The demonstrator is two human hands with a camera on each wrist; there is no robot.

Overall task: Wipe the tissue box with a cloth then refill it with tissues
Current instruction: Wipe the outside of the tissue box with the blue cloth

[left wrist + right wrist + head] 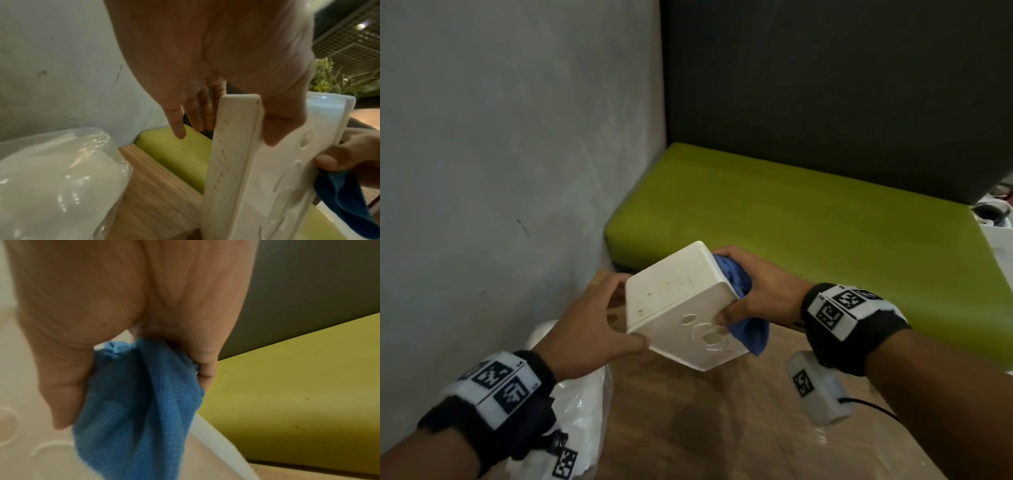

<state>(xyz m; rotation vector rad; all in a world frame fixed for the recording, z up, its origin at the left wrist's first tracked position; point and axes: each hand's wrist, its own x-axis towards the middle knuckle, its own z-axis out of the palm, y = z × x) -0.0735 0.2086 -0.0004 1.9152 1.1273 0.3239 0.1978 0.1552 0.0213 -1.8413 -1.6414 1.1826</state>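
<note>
Tissue box [681, 305], white plastic, is held tilted in the air above the far left corner of the wooden table [688, 428], near the green bench cushion [808, 219] beyond the far edge. Left hand [589, 329] grips the box's left side, thumb on the embossed face and fingers behind it. Right hand [760, 291] is closed on a bunched blue cloth [743, 305], pressing it against the box's right side; a clear bag of white tissues [582, 421] lies at the table's left edge.

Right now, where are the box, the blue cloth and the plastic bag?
box [674, 291]: head view, top face.
cloth [131, 402]: right wrist view, middle fold.
bag [51, 178]: left wrist view, bulging side.
</note>
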